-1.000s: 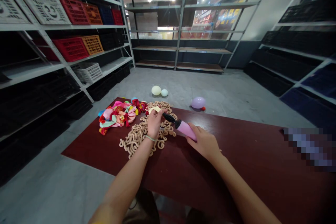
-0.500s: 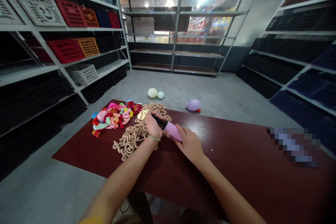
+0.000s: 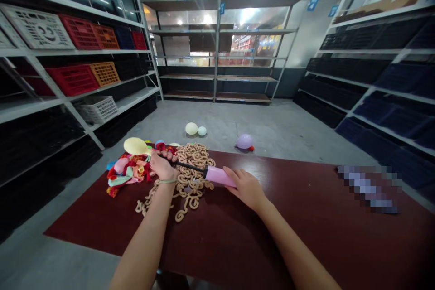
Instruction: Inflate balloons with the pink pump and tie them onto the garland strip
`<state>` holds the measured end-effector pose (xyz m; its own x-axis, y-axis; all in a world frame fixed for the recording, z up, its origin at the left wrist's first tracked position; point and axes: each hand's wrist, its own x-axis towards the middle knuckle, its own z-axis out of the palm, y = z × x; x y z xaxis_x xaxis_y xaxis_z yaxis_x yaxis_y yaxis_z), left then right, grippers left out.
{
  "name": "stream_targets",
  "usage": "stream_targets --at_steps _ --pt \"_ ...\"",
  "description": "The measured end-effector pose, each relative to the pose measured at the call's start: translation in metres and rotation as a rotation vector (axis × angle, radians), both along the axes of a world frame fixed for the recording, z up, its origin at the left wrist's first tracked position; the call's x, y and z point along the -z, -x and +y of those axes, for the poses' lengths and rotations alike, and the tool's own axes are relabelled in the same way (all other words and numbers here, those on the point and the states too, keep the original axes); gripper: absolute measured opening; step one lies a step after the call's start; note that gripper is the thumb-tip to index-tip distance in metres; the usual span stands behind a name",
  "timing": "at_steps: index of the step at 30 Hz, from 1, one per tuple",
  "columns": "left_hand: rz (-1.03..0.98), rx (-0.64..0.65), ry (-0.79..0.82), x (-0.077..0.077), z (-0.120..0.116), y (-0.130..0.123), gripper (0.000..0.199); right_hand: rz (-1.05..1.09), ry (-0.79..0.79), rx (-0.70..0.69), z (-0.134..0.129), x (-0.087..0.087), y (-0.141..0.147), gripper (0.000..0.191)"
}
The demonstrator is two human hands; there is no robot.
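A balloon pump with a pink barrel (image 3: 216, 176) and a thin black rod lies across the space between my hands, over the table. My right hand (image 3: 247, 188) is wrapped round the barrel's right end. Closed round the black end of the pump is my left hand (image 3: 164, 166), a pale band at its wrist. A pale yellow balloon (image 3: 136, 146), partly inflated, sticks out to the left beyond that hand; where it joins the pump is hidden by the fingers. Under and beside the left hand are a pile of beige, curly, worm-like pieces (image 3: 194, 156) and a heap of colourful uninflated balloons (image 3: 126, 174).
The dark red table (image 3: 238, 231) carries a blurred-out flat item (image 3: 369, 189) at its right. Beyond it on the floor sit a purple balloon (image 3: 244, 141), a cream balloon (image 3: 191, 128) and a pale green balloon (image 3: 202, 131). Shelves with crates (image 3: 73, 78) line the left side.
My left hand has moved left, away from the right hand, drawing out the pump's black rod. The yellow balloon has swollen from limp to rounded. The view has tilted up slightly.
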<state>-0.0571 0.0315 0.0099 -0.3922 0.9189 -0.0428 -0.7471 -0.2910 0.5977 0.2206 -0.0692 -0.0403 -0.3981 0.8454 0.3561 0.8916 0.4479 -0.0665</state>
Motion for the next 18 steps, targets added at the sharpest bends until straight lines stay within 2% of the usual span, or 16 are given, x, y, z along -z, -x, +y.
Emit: stream_targets --at_steps 2,4,6,11,13,15,18 --pt "-0.028 -0.131 0.050 0.003 0.002 0.007 0.018 -0.004 -0.008 -0.032 -0.003 0.003 0.005 0.057" --pt "-0.030 -0.186 0.098 0.005 0.003 0.006 0.018 -0.017 -0.025 -0.026 -0.009 0.005 0.013 0.059" --pt "-0.013 -0.154 0.107 0.008 0.000 -0.005 0.016 -0.018 -0.040 0.009 -0.015 0.009 0.021 0.059" --pt "0.098 0.070 0.069 0.016 -0.020 -0.058 0.014 0.094 -0.025 0.092 -0.024 0.018 0.038 0.055" --pt "0.122 0.121 0.069 0.018 -0.026 -0.071 0.016 0.120 -0.034 0.093 -0.024 0.018 0.042 0.056" --pt "0.123 0.116 0.087 0.018 -0.026 -0.070 0.018 0.115 -0.048 0.060 -0.022 0.015 0.042 0.057" --pt "0.105 0.047 0.081 0.016 -0.016 -0.048 0.021 0.062 -0.083 -0.003 -0.016 0.009 0.031 0.055"
